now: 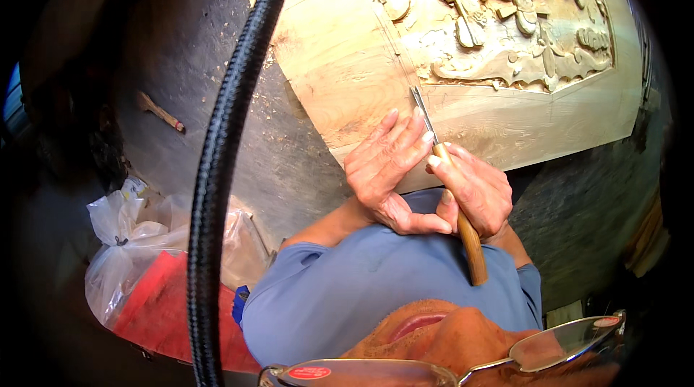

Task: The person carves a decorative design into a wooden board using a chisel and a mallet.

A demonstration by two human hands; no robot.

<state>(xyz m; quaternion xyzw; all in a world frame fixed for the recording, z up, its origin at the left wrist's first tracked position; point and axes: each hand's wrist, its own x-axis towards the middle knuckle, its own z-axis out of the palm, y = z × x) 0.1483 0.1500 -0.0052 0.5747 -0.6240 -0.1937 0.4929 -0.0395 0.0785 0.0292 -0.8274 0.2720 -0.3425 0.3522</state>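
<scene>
A wood-carving chisel [470,246] with a slim steel blade and a brown wooden handle slants up from my chest. My right hand [477,188] is wrapped round the upper part of its handle. My left hand [387,170] lies beside the blade, its fingers stretched out and the fingertips against the steel. The left thumb reaches across toward the handle. The chisel's tip rests at or just above a pale wooden board [528,126], close to the lower left corner of the carved area; contact is hard to tell. Raised relief carving [520,14] fills the recessed panel of the board.
A black braided cable [228,119] hangs across the left of the view. A short wood piece [160,112] lies on the grey floor among shavings. Clear plastic bags [134,235] and a red surface [166,307] are at lower left.
</scene>
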